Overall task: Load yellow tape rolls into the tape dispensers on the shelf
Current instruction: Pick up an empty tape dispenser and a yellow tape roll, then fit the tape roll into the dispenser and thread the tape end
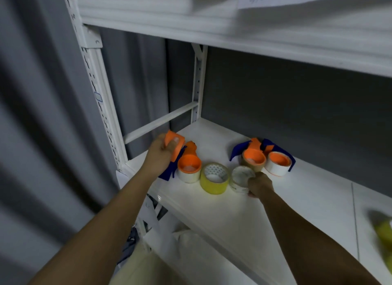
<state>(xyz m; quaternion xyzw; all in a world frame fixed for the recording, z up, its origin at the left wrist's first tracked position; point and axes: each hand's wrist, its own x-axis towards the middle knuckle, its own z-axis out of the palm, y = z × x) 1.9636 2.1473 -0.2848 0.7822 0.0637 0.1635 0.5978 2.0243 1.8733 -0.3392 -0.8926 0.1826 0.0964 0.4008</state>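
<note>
The person stands at a white metal shelf [265, 210] with both arms reaching in over its front edge. Near the shelf's left end, the left hand [162, 155] grips the orange handle of a tape dispenser [184, 157], thumb pressed on top and fingers curled round it; that dispenser has blue side plates and a whitish roll seated on its orange hub. Just beside it to the right, a yellow tape roll [214, 178] lies flat on the shelf, loose and touched by neither hand. Next in the row, the right hand [259, 185] holds a pale, worn-looking roll [241, 178], fingers curled round its right side. Behind that hand, further toward the back of the shelf, two more dispensers [263, 155] sit side by side, touching, each with an orange hub and blue plates: the left one carries a brownish roll, the right one a white roll. At the far right edge of the view, a blurred yellow object [384, 233] rests on the shelf.
</note>
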